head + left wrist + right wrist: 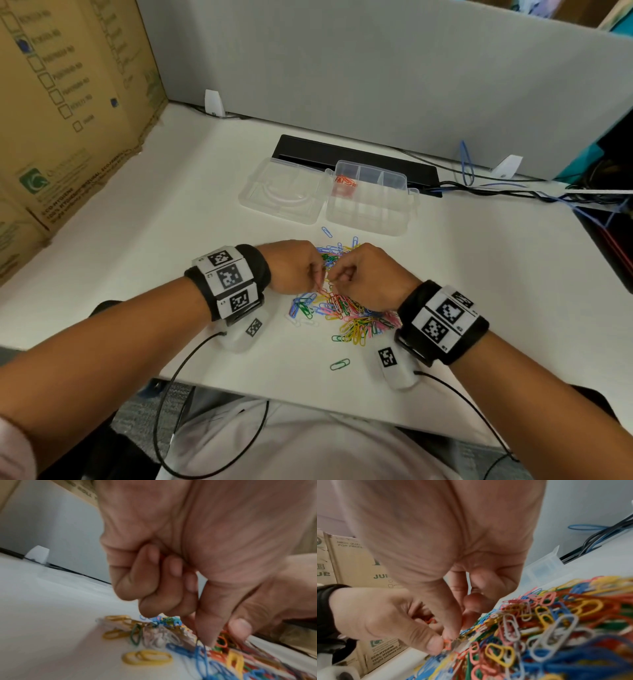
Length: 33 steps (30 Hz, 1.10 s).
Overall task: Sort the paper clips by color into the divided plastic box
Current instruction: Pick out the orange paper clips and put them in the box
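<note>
A mixed-colour heap of paper clips [346, 308] [539, 622] [171, 635] lies on the white table. Both hands meet over its left part. My left hand [320, 281] [221, 638] has its fingers curled, and red clips [429, 620] show inside the curl. Its thumb presses a red clip [447, 644] at the heap's edge. My right hand [334, 279] [453, 634] pinches down at that same clip with thumb and forefinger. Behind the heap stands the clear divided box [370, 226] [544, 566], its lid [284, 192] open to the left. Red clips [346, 181] lie in its far-left compartment.
A cardboard carton [68, 102] walls the left side and a grey partition [376, 68] the back. A black strip [359, 157] and cables [513, 192] lie behind the box. A lone green clip [339, 364] lies near the front table edge, a blue one [327, 232] near the box.
</note>
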### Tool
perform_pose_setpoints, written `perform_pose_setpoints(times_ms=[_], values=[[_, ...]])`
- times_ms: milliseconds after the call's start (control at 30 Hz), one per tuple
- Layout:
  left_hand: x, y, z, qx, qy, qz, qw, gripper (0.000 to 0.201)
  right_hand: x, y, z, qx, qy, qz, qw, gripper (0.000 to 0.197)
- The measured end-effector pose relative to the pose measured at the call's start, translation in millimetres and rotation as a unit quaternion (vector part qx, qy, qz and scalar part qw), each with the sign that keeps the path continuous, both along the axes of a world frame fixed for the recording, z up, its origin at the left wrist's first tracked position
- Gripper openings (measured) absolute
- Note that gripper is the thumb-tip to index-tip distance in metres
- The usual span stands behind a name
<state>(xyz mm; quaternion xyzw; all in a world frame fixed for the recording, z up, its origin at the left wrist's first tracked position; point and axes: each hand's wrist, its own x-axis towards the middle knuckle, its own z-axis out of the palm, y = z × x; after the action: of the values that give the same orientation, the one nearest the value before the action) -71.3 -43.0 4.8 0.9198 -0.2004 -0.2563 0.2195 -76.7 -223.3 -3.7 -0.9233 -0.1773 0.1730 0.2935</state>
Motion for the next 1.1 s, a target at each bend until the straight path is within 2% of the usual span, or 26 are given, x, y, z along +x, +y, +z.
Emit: perform_pose_setpoints(times_ms=[133, 267, 367, 433, 500, 600, 667, 767, 900, 967, 1033, 1100], values=[[-1.1, 9.7, 0.9, -0.029, 0.001, 0.052, 0.998, 0.004, 1.6, 12.8, 4.9, -0.032, -0.009, 0.013, 0.999, 0.018], [1.2, 20.3, 0.4, -0.048, 0.021, 0.114, 0.992, 0.011, 2.2, 23.1, 4.4, -0.073, 0.005, 0.035, 0.997, 0.012], [4.2, 23.1, 3.9, -0.115, 0.066, 0.188, 0.973, 0.012, 4.7, 28.5, 2.1, -0.114, 0.006, 0.046, 0.992, 0.011], [4.9, 22.5, 3.0, -0.229, 0.154, 0.266, 0.924, 0.02, 7.2, 32.1, 4.6, -0.146, 0.02, 0.058, 0.987, 0.01], [4.7, 21.0, -0.5, -0.341, 0.224, 0.323, 0.854, 0.022, 7.8, 34.4, 7.8, -0.167, 0.03, 0.065, 0.983, 0.01], [4.3, 18.2, -1.1, -0.439, 0.273, 0.359, 0.777, 0.019, 6.5, 33.7, 13.4, -0.157, 0.016, 0.045, 0.986, 0.005], [4.3, 17.2, 1.0, -0.475, 0.294, 0.373, 0.74, 0.02, 7.5, 29.7, 20.0, -0.115, -0.001, 0.014, 0.993, 0.004], [2.4, 14.8, 0.7, -0.489, 0.325, 0.388, 0.711, 0.022, 10.6, 25.4, 33.8, -0.011, -0.019, -0.026, 0.999, 0.005], [-4.4, 4.2, -6.7, -0.477, 0.339, 0.386, 0.713, 0.015, 9.8, 37.4, 47.0, 0.105, -0.058, -0.04, 0.992, 0.012], [-8.5, -1.7, -12.6, -0.492, 0.345, 0.378, 0.705, 0.017, 8.4, 45.8, 47.9, 0.11, -0.042, -0.025, 0.993, 0.011], [-11.0, -4.2, -15.7, -0.515, 0.367, 0.379, 0.676, 0.025, 6.7, 49.6, 44.5, 0.085, -0.036, -0.009, 0.996, 0.006], [-10.8, -2.3, -14.7, -0.537, 0.397, 0.375, 0.643, 0.026, 4.6, 46.2, 40.2, 0.079, -0.066, -0.011, 0.995, 0.005]])
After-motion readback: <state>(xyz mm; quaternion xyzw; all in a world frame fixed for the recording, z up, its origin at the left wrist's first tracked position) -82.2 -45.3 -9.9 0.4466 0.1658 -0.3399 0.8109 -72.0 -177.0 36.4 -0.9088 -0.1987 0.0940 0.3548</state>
